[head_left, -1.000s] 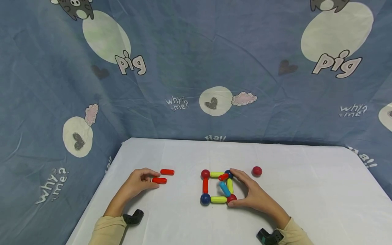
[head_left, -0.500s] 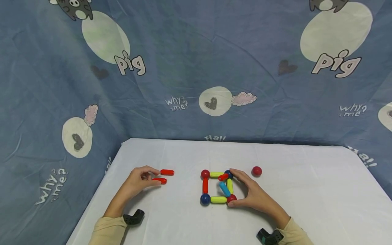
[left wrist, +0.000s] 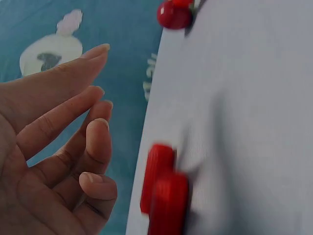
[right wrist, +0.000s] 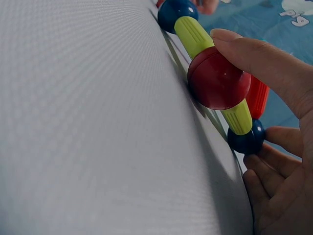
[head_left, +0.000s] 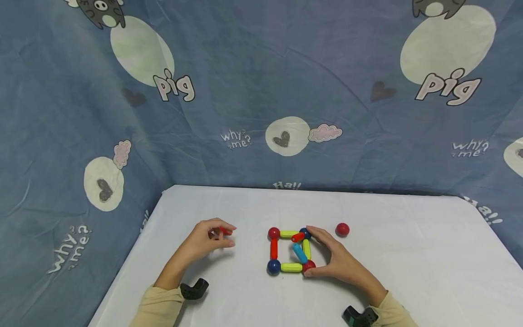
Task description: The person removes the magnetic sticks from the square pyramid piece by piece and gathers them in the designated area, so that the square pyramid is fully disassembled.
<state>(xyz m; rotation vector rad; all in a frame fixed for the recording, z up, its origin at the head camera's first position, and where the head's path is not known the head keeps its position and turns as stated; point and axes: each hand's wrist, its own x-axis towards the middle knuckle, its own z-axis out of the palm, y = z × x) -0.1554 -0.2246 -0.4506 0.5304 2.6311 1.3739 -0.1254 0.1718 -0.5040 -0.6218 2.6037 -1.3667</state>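
Note:
My left hand (head_left: pixel 209 238) hovers over the loose red rods, fingers loosely bent and apart from them. In the left wrist view two red rods, (left wrist: pixel 157 171) one partly behind the other, lie beside the hand. From above, the fingers cover most of them. My right hand (head_left: pixel 337 254) grips the right side of a square frame of balls and rods. Its thumb presses the near red ball (right wrist: pixel 219 78), and its fingers touch the far blue ball (right wrist: pixel 247 138). A light blue rod (head_left: pixel 300 253) and a short red rod (head_left: pixel 298 236) rise from those two corners.
The frame's left side has a red ball (head_left: pixel 274 233), a red rod (head_left: pixel 274 249) and a blue ball (head_left: pixel 273 266). A loose red ball (head_left: pixel 342 230) lies beyond the right hand. Patterned blue cloth (head_left: pixel 245 91) hangs behind the white table (head_left: pixel 245 304).
My left hand first touched the nearer red rod, then its fingers came off it. It has moved right and away, over both rods. The right hand and the frame stay put.

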